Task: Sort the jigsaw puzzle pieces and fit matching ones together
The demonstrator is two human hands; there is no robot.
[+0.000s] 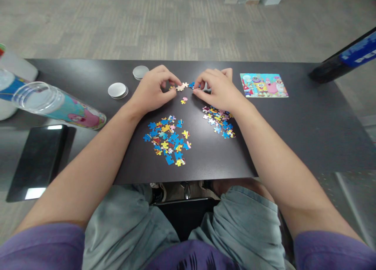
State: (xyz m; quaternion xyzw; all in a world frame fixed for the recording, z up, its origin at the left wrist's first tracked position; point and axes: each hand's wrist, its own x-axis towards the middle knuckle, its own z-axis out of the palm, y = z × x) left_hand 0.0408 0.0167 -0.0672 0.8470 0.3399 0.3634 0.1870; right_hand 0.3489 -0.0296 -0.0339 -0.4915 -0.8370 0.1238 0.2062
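A short row of joined jigsaw pieces point(182, 86), pale in the middle with blue at the right, lies on the dark table between my hands. My left hand point(157, 86) is curled at the row's left end, thumb and index finger pinching at the edge pieces. From the other side, my right hand point(216, 86) pinches at the blue piece point(191, 85) on the right end; its fingertips partly cover it. Just below the row sits a small pink and yellow clump point(184, 100). Loose pieces form a larger pile point(169, 138) nearer me and another pile point(219, 121) under my right wrist.
A colourful cartoon picture card point(264, 85) lies at the right, near a dark bottle point(337, 62). White discs point(117, 90) are stacked at the left. A clear cartoon-printed tube point(64, 107) and a black tablet point(37, 160) lie further left. The table's near edge borders my lap.
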